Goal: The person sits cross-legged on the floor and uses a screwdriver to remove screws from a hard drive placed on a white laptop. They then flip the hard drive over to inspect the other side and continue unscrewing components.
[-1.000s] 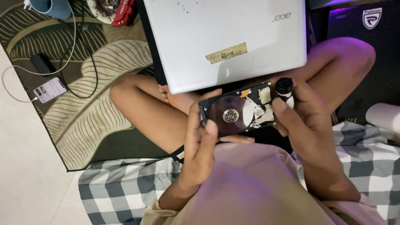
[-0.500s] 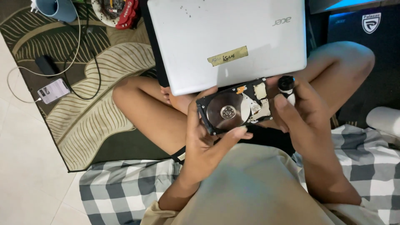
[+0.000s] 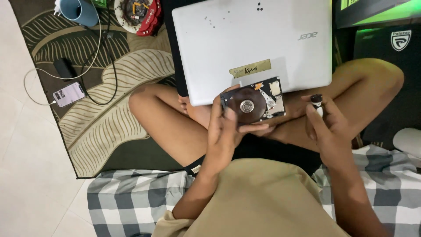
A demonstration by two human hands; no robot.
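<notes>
An opened hard disk drive [image 3: 254,102] with a shiny round platter sits in my left hand [image 3: 226,129], fingers wrapped under and around its near edge. It is held just in front of a closed silver laptop [image 3: 250,44] that rests on my crossed legs. My right hand [image 3: 326,127] is off to the right, apart from the drive, closed around a small tool with a black and white handle [image 3: 317,102] whose top sticks up above my fingers.
A leaf-patterned rug [image 3: 101,101] lies at left with a phone [image 3: 68,94] on a cable, a black adapter [image 3: 65,68], a blue cup [image 3: 81,11] and a round dish of small parts [image 3: 136,13]. A checked cloth [image 3: 131,197] covers the floor below.
My right hand has let go of the drive and moved right with the small tool. My left hand alone holds the drive now, which has tilted slightly.
</notes>
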